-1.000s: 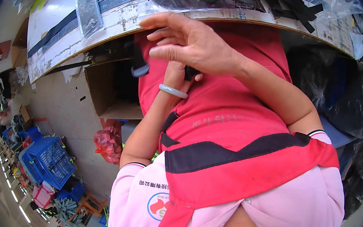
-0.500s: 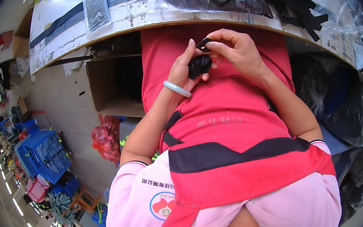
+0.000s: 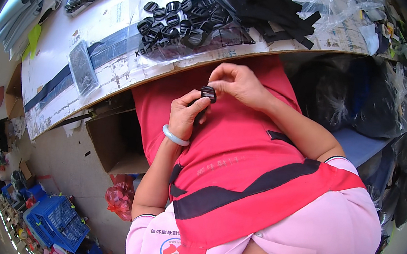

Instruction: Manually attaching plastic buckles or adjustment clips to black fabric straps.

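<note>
A black plastic strap buckle (image 3: pixel 208 94) with slots is pinched between the thumb and fingers of my left hand (image 3: pixel 185 112), above the red apron (image 3: pixel 223 134) on my lap. Close against the buckle's right side is my right hand (image 3: pixel 241 87), thumb and index finger drawn together. Whatever those fingertips hold, if anything, is too small to make out. Many similar black buckles (image 3: pixel 172 19) lie in a clear plastic bag on the table (image 3: pixel 113 12). Black webbing strips (image 3: pixel 274 8) are piled to the right of them.
A clear-wrapped flat packet (image 3: pixel 83 67) and a dark strip (image 3: pixel 51 85) lie on the table's left part. Below its edge stands an open cardboard box (image 3: pixel 105 140). Dark plastic bags (image 3: pixel 384 103) crowd the right side; a blue crate (image 3: pixel 57 223) is at lower left.
The view has shifted, showing more of the table. The buckle now sits upright in my left fingertips; the black piece my right fingers pinched earlier no longer shows apart from it.
</note>
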Tool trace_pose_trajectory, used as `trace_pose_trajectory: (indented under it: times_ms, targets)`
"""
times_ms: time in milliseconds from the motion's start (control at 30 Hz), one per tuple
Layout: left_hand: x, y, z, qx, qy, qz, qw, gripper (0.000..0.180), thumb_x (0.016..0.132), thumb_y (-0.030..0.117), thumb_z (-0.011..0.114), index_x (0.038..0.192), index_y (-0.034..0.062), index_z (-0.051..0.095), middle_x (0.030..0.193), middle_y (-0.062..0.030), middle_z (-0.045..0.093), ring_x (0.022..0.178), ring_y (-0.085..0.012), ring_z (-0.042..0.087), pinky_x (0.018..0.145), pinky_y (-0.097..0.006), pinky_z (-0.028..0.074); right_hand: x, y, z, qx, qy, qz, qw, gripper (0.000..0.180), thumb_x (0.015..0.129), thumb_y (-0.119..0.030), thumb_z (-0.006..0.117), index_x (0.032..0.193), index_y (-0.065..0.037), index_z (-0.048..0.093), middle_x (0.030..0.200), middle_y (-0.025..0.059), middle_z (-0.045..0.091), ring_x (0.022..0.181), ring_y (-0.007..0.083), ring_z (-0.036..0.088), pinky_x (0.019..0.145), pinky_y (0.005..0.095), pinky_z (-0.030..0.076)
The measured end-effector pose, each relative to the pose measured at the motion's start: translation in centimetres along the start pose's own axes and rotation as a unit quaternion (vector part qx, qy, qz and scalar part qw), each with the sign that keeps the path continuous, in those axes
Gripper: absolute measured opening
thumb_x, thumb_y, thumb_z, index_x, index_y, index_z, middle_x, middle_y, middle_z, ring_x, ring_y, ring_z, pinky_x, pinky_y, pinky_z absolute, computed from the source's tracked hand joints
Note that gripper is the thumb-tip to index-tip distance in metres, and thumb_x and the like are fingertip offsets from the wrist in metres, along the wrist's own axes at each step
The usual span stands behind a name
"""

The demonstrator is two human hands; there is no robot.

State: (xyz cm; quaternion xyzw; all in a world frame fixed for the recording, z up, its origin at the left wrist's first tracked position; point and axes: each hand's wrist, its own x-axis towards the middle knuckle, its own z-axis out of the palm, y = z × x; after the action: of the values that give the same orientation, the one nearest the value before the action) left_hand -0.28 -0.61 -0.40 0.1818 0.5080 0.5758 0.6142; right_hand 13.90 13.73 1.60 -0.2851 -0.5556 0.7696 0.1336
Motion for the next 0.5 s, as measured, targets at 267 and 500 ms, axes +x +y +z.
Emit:
trace_pose_trajectory:
  times_ms: [267, 500]
  targets:
    - [0.5, 0.6, -0.5, -0.125, -0.049, -0.082, 0.987, 0.014, 0.094, 0.017, 0.059, 0.1, 0.0038, 0.059, 0.09, -0.0075, 0.061, 0.073, -0.0164, 0.061, 0.048, -0.024, 0.045, 4.4, -5.6, -11.8, -0.656, 0.282, -0.31, 0.628, 0.024, 0.08, -0.011, 0.065, 0.104, -0.009, 0.068, 0.105, 0.0058, 0.065, 0.102, 0.0271, 0.057, 0.09, 0.0362, 0.046]
    - [0.2, 0.3, -0.8, -0.137, -0.051, -0.077, 0.986, 0.016, 0.095, 0.02, 0.057, 0.099, 0.004, 0.056, 0.088, -0.0071, 0.059, 0.075, -0.0164, 0.06, 0.048, -0.025, 0.045, 3.4, -4.7, -12.7, -0.561, 0.246, -0.284, 0.738, 0.017, 0.085, -0.016, 0.066, 0.1, -0.009, 0.071, 0.102, 0.004, 0.066, 0.098, 0.023, 0.059, 0.087, 0.031, 0.047]
